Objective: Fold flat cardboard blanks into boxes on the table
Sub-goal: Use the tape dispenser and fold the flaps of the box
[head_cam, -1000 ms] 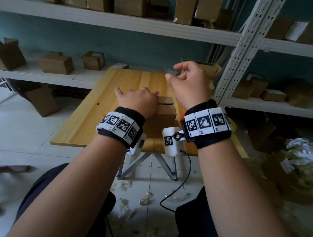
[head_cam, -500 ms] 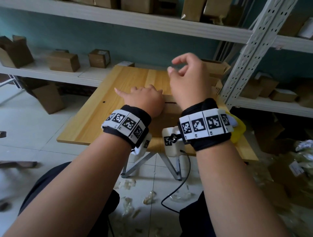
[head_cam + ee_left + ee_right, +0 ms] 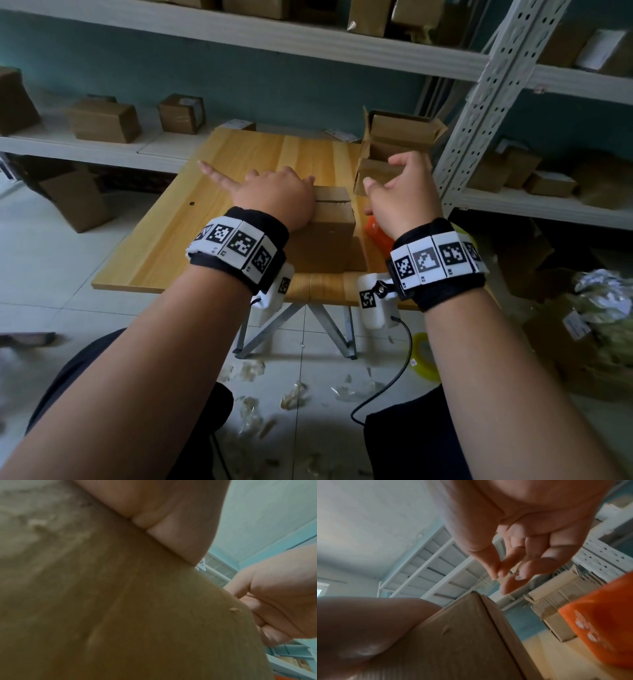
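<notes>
A closed brown cardboard box (image 3: 325, 229) stands near the front edge of the wooden table (image 3: 212, 219). My left hand (image 3: 270, 193) lies palm down on the box's top, fingers spread toward the left. In the left wrist view the palm (image 3: 163, 513) presses on the cardboard (image 3: 120, 601). My right hand (image 3: 399, 192) hovers to the right of the box, fingers loosely curled and holding nothing. The right wrist view shows its fingertips (image 3: 522, 568) near the thumb, above the box's corner (image 3: 462, 642).
An orange object (image 3: 378, 234) lies on the table just right of the box, under my right hand. An open cardboard box (image 3: 400, 140) stands at the table's back right, against a white shelf upright (image 3: 479, 113). Shelves with more boxes run behind. Scraps litter the floor.
My right hand has moved from above the box down and to its right. My left hand stays on the box top, with its fingers now spread wider to the left.
</notes>
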A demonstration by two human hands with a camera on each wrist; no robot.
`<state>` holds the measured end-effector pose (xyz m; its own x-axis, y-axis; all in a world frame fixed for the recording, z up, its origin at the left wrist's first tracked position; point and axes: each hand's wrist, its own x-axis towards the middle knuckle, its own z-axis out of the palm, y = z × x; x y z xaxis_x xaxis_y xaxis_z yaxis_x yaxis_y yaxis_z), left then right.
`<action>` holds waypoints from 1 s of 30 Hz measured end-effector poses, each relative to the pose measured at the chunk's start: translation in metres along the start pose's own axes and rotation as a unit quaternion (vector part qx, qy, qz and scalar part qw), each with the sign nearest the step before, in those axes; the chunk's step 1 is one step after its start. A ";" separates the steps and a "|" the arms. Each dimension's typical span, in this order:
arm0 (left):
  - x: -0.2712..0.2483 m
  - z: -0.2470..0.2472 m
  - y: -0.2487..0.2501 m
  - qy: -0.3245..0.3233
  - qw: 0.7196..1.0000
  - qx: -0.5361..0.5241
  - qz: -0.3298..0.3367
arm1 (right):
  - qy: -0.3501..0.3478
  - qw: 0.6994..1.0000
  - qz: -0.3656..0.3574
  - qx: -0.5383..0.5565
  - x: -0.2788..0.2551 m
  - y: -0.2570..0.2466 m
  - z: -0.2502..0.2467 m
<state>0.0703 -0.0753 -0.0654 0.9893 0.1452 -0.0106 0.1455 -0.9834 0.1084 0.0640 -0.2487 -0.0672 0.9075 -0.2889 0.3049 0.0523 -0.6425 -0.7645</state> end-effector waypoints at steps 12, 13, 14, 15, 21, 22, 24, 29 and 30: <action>-0.003 0.000 0.001 0.009 1.000 -0.004 -0.019 | -0.067 0.957 0.162 0.230 -0.007 0.021 0.014; 0.000 0.001 0.001 0.008 0.999 -0.023 -0.030 | -0.068 0.953 0.170 0.243 -0.007 0.023 0.015; 0.001 0.001 0.001 0.008 0.998 -0.041 -0.041 | -0.066 0.952 0.171 0.245 -0.009 0.023 0.016; 0.004 0.003 0.001 0.008 0.997 -0.055 -0.050 | -0.060 0.953 0.169 0.244 -0.011 0.022 0.017; 0.005 0.000 0.001 0.009 0.992 -0.101 -0.074 | -0.026 0.963 0.150 0.221 -0.021 0.022 0.026; 0.005 -0.001 0.000 0.009 0.991 -0.108 -0.074 | -0.022 0.965 0.148 0.216 -0.022 0.022 0.026; 0.006 0.001 -0.002 0.015 0.990 -0.127 -0.065 | -0.014 0.966 0.148 0.211 -0.023 0.022 0.028; 0.003 0.001 -0.005 0.033 0.985 -0.158 -0.055 | -0.031 0.960 0.168 0.221 -0.024 0.022 0.029; 0.001 0.001 -0.006 0.035 0.984 -0.164 -0.053 | -0.039 0.956 0.179 0.230 -0.024 0.022 0.029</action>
<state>0.0706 -0.0698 -0.0668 0.9645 0.2626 0.0286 0.2261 -0.8764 0.4252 0.0556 -0.2350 -0.1082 0.9288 -0.3671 -0.0517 -0.1053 -0.1276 -0.9862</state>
